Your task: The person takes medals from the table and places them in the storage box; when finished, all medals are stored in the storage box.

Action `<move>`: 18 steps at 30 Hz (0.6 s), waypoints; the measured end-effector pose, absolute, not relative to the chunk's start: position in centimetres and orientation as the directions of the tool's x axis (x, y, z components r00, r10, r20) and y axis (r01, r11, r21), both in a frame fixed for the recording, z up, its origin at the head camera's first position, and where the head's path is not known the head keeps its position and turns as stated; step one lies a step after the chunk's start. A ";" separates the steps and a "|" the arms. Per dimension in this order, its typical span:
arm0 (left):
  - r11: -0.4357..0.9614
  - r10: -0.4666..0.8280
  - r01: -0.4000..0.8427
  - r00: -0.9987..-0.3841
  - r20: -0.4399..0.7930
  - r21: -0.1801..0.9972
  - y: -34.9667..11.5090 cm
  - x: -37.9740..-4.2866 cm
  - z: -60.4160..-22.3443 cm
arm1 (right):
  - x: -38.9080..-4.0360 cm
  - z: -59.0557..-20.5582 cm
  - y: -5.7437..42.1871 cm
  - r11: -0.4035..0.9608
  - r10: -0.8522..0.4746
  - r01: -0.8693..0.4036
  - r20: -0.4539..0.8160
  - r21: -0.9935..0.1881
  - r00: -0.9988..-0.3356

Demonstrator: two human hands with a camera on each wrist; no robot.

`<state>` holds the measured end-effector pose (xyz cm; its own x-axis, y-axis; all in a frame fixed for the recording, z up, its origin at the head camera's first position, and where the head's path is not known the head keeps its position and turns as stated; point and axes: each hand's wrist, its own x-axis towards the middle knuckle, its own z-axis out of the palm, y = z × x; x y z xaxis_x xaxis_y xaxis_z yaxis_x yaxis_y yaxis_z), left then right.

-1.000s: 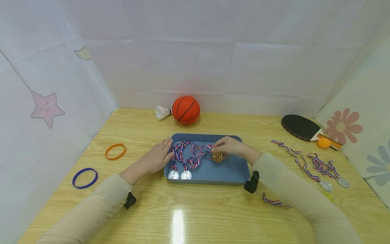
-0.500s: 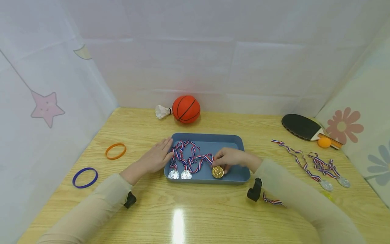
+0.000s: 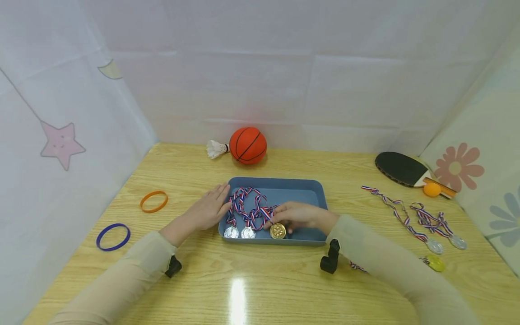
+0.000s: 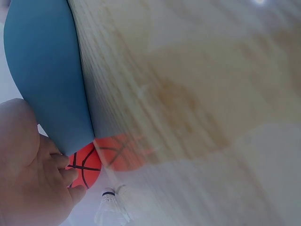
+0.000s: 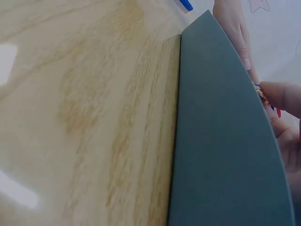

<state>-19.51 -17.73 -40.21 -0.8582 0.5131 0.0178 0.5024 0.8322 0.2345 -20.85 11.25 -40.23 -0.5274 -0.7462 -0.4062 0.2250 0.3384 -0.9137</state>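
A blue-grey tray (image 3: 302,197) stands on the wooden table. Inside, two silver medals (image 3: 248,233) lie side by side near the left front corner, their red, white and blue ribbons (image 3: 253,212) looped behind them. My right hand (image 3: 298,214) is low inside the tray, pinching a gold medal (image 3: 278,231) near its ribbon, just right of the silver pair. Only part of that hand's fingers (image 5: 282,96) shows past the tray wall in the right wrist view. With fingers straight, my left hand (image 3: 207,208) rests against the tray's left rim.
Behind the tray are a small basketball (image 3: 248,145) and a shuttlecock (image 3: 216,149). Orange (image 3: 154,201) and blue wristbands (image 3: 113,237) lie left. To the right are a table tennis bat (image 3: 400,169), an orange ball (image 3: 432,189), more ribboned medals (image 3: 435,246) and a yellow round thing (image 3: 435,262).
My right hand has brought the gold medal toward the tray's front, then left beside the silver medals. The left hand has stayed still.
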 end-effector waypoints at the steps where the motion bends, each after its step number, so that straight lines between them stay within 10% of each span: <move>1: 0.832 0.513 0.502 -0.858 0.018 0.234 -17.7 -19.5 -40.2 | -20.8 -40.3 11.1 0.329 -0.746 0.243 -0.409 -0.912 -0.525; 18: 0.833 0.515 0.506 -0.857 0.023 0.226 -17.7 -19.6 -40.3 | -20.9 -40.6 9.7 0.347 -0.645 0.159 -0.359 -0.924 -0.674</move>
<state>-19.58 -17.75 -40.33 -0.8571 0.5145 0.0231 0.5059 0.8325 0.2259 -20.92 9.69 -40.59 -0.6743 -0.6454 -0.3587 0.1591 0.3473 -0.9241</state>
